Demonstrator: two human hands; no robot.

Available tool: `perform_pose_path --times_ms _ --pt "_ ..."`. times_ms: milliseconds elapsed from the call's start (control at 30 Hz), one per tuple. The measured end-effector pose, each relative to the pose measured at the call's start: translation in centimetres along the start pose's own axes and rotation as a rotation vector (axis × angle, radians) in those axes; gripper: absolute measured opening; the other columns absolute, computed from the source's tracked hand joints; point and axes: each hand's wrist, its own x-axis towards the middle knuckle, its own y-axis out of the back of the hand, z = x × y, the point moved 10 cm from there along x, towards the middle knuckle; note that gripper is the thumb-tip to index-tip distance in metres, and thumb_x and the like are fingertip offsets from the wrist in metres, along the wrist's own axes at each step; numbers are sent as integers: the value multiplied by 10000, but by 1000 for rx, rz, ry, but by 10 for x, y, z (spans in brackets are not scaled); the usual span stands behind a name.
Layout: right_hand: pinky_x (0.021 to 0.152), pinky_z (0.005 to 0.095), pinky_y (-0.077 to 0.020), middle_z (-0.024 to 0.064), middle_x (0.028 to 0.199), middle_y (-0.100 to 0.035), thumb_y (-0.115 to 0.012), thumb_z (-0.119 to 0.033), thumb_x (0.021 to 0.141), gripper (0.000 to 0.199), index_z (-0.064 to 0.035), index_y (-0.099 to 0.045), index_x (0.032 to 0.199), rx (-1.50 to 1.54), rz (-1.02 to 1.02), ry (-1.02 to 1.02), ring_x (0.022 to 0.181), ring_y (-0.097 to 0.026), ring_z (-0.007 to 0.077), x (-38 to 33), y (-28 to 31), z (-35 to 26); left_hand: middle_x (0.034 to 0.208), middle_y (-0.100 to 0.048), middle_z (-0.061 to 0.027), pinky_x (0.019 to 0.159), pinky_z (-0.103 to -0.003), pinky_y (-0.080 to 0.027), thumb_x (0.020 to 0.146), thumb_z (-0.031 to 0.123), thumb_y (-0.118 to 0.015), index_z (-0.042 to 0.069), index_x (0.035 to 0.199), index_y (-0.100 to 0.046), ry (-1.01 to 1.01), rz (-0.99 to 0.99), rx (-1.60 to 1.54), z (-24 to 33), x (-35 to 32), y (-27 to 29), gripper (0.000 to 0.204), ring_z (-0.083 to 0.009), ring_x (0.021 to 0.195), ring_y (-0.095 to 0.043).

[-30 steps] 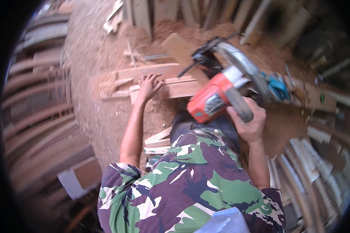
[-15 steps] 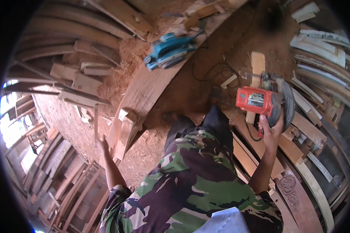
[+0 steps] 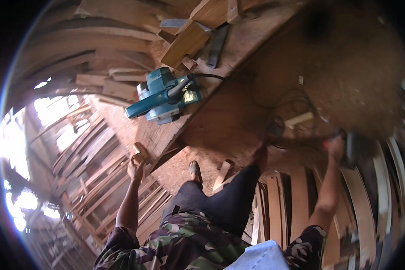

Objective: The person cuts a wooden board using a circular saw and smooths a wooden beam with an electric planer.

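My right hand (image 3: 336, 147) is closed around a circular saw (image 3: 353, 149), held out to the right. Motion smears the saw, leaving a dark body and a bit of red. My left hand (image 3: 134, 168) has its fingers curled at the near end of a small wooden block (image 3: 141, 153), by the end of a wide wooden plank (image 3: 151, 137). Part of that grip is hidden. A teal electric planer (image 3: 159, 98) rests on the plank beyond the block, its dark cord trailing to the right.
Wood offcuts (image 3: 186, 44) and a dark flat bar (image 3: 218, 46) lie at the plank's far end. Curved boards (image 3: 361, 202) stand in rows to the right, and stacked strips (image 3: 92, 180) fill the left. A loose cord (image 3: 297, 101) and a short pale stick (image 3: 299, 119) lie ahead.
The whole view has shifted. My right hand has swung the circular saw outward to the right, now blurred. My left hand has come to the small block's near end.
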Motion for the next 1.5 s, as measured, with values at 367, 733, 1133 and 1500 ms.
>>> perform_pose_path --times_ms 367,733,1133,1500 --pt "896 432 -565 170 1128 -752 -608 -192 973 248 -57 -718 1151 -489 39 394 1064 -732 327 157 -210 -3 1579 -493 -109 904 -580 -541 1005 312 -722 306 1620 -178 358 -220 -438 46 -46 -39 821 -297 1321 -560" --pt "976 488 -526 236 1247 -712 -583 -162 957 388 -33 -686 1308 -422 -244 548 1166 -691 377 -73 -61 -191 1434 -562 -276 1133 -427 -424 801 309 -750 40 1557 -404 253 79 -280 81 -51 -33 874 -395 1325 -546" --pt "844 446 -559 154 1061 -698 -709 -119 938 311 -57 -685 1241 301 -311 1291 938 -702 315 -536 195 -582 1658 -91 -317 1178 -637 -328 876 583 -758 195 1696 10 1284 156 -1151 -94 -63 -125 1189 -519 1479 -269" --pt "991 461 -514 192 1211 -677 -882 -302 780 564 -61 -686 1251 -570 11 1764 1171 -630 398 -729 80 -823 1552 -344 -287 1174 -433 -416 785 150 -855 159 1655 -62 1293 189 -1655 -111 -48 -104 1178 -366 1378 -457"
